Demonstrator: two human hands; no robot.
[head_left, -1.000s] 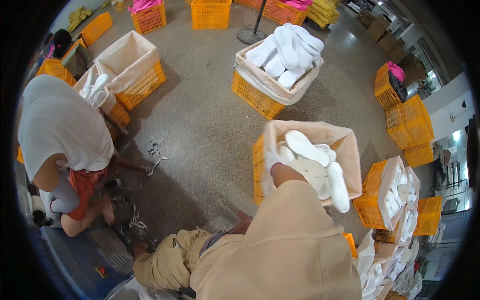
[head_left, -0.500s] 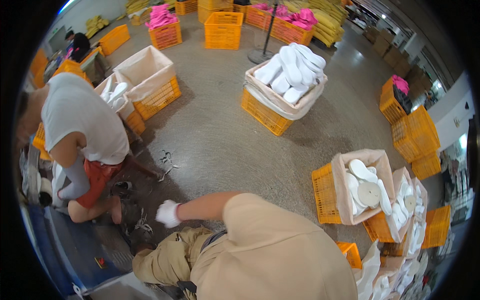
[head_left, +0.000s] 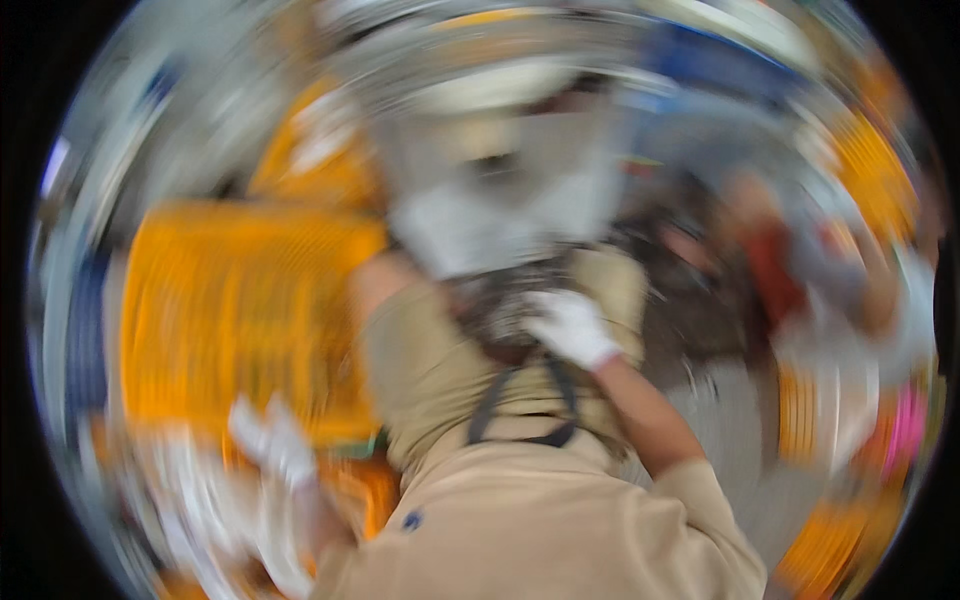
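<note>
Motion blur covers the whole head view; only coarse shapes can be reported.

Left of frame: a large orange crate [head_left: 235, 320] fills the centre-left, its ribbed wall smeared, its right edge close against the person's tan trouser leg [head_left: 430, 370]. Below it, at lower left, the left hand [head_left: 272, 440] in a white glove sits just under the crate's lower edge, beside a heap of white pieces [head_left: 200, 510] in the lower-left corner. The fingers look partly spread, but whether the hand grips anything, or touches the crate or the white pieces, cannot be told through the blur.

Centre: the tan leg and a dark strap [head_left: 520, 410] run up the middle, with the tan shirt [head_left: 540, 530] across the lower edge. Above them lies a pale grey-white shape [head_left: 480, 225], too smeared to identify.

Right of centre: the right hand [head_left: 572, 328], also white-gloved, lies over the knee area next to a dark mottled patch [head_left: 505, 300]. Its bare forearm runs down to the lower right. The fingers appear curled loosely; contact and grip cannot be confirmed. The two hands are well apart, one on each side of the leg.

Right of frame: red, orange and pink smears near the rim, not identifiable. A grey floor patch [head_left: 730, 420] shows beside the right forearm as the only open ground visible.
</note>
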